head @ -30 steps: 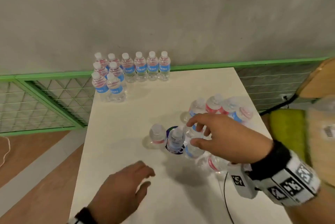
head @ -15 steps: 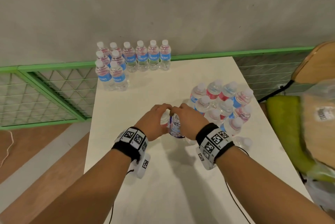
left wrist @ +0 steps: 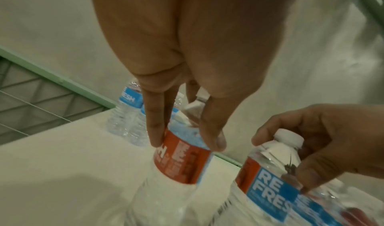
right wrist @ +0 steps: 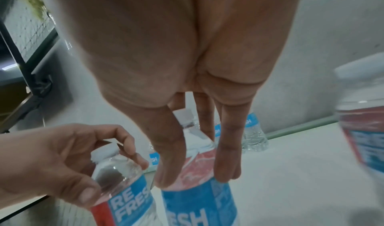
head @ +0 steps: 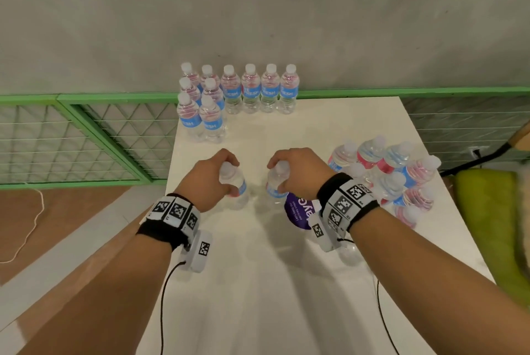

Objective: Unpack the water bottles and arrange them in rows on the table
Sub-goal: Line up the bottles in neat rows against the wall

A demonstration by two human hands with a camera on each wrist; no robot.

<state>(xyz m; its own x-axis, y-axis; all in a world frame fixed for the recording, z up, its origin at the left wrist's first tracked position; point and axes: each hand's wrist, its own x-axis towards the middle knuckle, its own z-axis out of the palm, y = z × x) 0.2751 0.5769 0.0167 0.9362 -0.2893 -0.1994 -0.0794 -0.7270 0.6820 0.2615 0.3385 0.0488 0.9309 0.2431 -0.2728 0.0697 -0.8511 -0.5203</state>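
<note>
**deskwatcher:** Up front on the desk (head: 258,283), both hands are busy. The left hand (head: 213,179) is wrapped round the neck and shoulder of one bottle (head: 236,185), the right hand (head: 298,173) is clamped the same way on a second bottle (head: 274,186). Both bottles look upright, just beside each other; can't tell if they're lifted or touching the desk.

**pallet_pete:** So how much is left?

**deskwatcher:** Plenty, I'd say. Off to the right sits the unsorted cluster (head: 393,173), roughly ten bottles bunched and leaning, with a purple label scrap (head: 298,211) by the right wrist. At the far edge by the wall, the arranged bottles (head: 238,96) stand tidy: ten, six along the back, then two short rows of two in front on the left.

**pallet_pete:** Around halfway then.

**deskwatcher:** My guess too. These two probably extend those short rows.
</note>
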